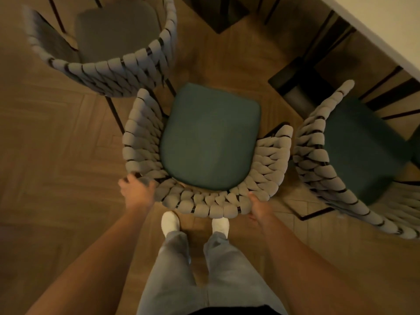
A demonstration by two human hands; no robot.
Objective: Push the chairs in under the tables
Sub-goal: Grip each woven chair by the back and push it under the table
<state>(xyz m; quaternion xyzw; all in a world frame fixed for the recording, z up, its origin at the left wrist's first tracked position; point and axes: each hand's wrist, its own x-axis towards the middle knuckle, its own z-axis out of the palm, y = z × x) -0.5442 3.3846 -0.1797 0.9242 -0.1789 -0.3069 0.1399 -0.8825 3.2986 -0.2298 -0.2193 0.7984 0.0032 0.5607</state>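
Directly below me stands a chair with a dark green seat cushion and a curved back of thick grey woven rope. My left hand grips the left end of the back rail. On the right part of the rail, my right hand holds the rope back with its fingers over the edge. The chair faces up and to the right, towards a pale table in the upper right corner. All of the seat lies outside the table's edge.
A second rope-backed chair stands at the upper left, close to the held one. A third chair sits on the right, partly under the table. Dark table legs stand between them. My feet in white socks are on the wooden floor.
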